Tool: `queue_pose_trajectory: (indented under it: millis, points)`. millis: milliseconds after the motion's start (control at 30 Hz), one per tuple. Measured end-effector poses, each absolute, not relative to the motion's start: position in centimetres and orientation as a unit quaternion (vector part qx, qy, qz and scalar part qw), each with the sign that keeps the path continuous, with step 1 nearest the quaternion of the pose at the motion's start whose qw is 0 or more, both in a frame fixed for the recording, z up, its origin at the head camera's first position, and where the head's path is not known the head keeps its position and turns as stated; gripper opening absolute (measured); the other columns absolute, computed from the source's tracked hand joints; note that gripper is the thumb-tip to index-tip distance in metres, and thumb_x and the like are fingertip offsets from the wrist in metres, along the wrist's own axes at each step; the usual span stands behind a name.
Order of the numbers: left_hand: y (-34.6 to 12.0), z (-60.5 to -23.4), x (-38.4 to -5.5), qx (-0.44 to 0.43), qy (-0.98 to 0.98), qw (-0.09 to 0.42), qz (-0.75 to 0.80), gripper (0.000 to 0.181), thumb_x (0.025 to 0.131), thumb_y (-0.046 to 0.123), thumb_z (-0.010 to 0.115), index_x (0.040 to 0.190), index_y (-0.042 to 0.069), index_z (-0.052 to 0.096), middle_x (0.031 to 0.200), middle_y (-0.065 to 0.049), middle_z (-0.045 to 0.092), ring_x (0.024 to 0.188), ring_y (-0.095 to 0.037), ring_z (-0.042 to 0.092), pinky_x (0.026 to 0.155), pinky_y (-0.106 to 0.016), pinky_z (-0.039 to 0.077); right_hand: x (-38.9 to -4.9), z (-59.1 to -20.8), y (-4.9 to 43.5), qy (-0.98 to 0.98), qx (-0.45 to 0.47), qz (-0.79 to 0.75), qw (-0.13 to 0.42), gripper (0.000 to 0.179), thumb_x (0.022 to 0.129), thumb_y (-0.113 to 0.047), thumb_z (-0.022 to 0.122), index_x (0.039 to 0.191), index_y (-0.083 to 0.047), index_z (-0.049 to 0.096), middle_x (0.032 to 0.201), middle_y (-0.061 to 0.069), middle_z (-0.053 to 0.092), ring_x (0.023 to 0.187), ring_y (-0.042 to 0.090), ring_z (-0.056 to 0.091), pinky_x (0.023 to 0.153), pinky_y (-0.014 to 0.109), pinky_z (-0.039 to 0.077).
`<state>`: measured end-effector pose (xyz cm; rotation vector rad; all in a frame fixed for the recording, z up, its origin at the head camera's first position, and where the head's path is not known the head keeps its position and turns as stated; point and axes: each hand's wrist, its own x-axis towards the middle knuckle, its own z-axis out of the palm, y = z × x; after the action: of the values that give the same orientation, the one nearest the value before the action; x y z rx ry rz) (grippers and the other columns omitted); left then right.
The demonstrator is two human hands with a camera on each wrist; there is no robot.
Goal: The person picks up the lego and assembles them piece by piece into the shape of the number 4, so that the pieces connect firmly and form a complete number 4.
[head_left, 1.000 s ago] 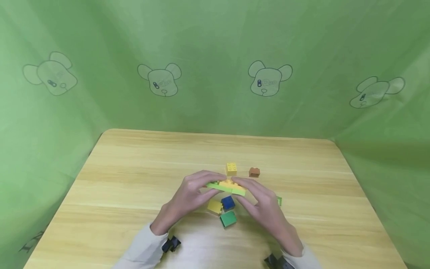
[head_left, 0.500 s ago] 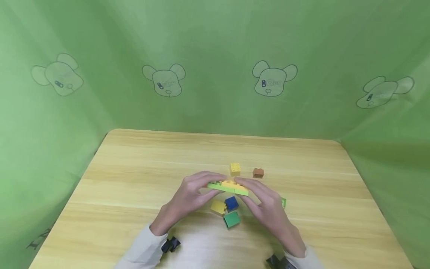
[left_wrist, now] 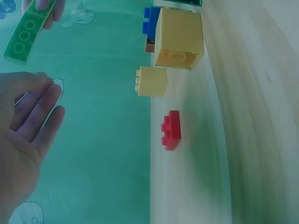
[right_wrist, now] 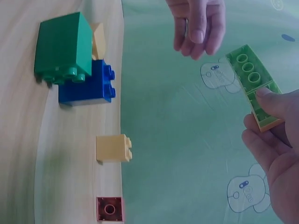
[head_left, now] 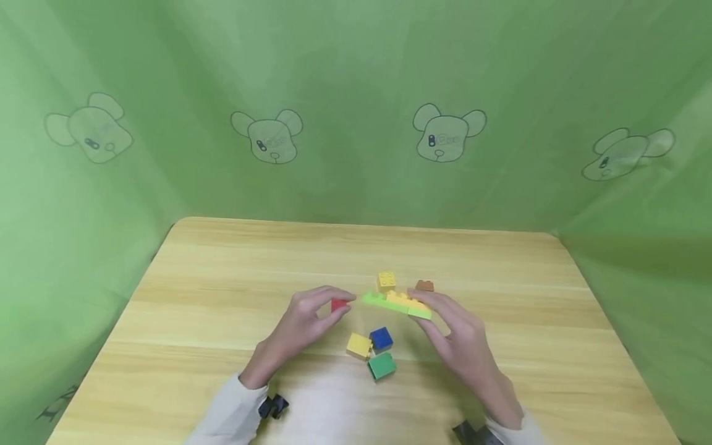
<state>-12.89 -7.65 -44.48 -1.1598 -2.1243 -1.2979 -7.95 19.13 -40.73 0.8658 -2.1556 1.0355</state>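
My right hand (head_left: 464, 343) pinches a flat building-brick assembly (head_left: 384, 301), light green below with orange-yellow bricks on top. Its hollow green underside (right_wrist: 250, 72) faces the right wrist camera, with the thumb pressed on it. To the left, my left hand (head_left: 303, 321) is held off the table, its fingers loosely bent around nothing. A red brick (head_left: 338, 305) shows between its thumb and fingers in the head view, but in the left wrist view that red brick (left_wrist: 172, 130) rests on the table, apart from the hand (left_wrist: 28, 126).
On the wooden table (head_left: 233, 259), a yellow brick (head_left: 359, 345), a blue brick (head_left: 381, 339) and a dark green brick (head_left: 382, 366) sit close together in front of the hands. Behind them are another yellow brick (head_left: 386, 282) and a brown brick (head_left: 425, 285). A green curtain (head_left: 356, 185) surrounds the table.
My left hand has let go of the assembly and moved left. My right hand has shifted right with the assembly. The red brick has come into fuller view; a light green piece is now hidden.
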Motion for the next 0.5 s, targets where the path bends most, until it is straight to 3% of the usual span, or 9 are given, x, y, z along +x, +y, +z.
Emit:
queue_pose_trajectory:
  millis: [300, 500]
  points:
    - [-7.3, -46.1, -13.5, -0.356, -0.830, 0.136, -0.407, 0.020, 0.081, -0.003, 0.071, 0.099, 0.004, 0.070, 0.098, -0.005, 0.070, 0.089, -0.016, 0.067, 0.079, -0.027, 0.055, -8.0, -41.0, 19.6, -0.811, 0.319, 0.392, 0.295, 0.048, 0.070, 0.005, 0.074, 0.116, 0.000, 0.063, 0.114, 0.014, 0.065, 0.104, 0.028, 0.062, 0.094, 0.024, 0.047]
    - [-7.1, -46.8, -13.9, -0.301, -0.888, 0.103, -0.332, 0.018, 0.080, 0.002, 0.072, 0.098, 0.007, 0.071, 0.099, -0.003, 0.069, 0.091, -0.014, 0.065, 0.081, -0.024, 0.053, -8.0, -40.9, 19.7, -0.810, 0.314, 0.398, 0.295, 0.047, 0.069, 0.005, 0.074, 0.115, 0.001, 0.064, 0.112, 0.016, 0.065, 0.104, 0.028, 0.062, 0.093, 0.023, 0.047]
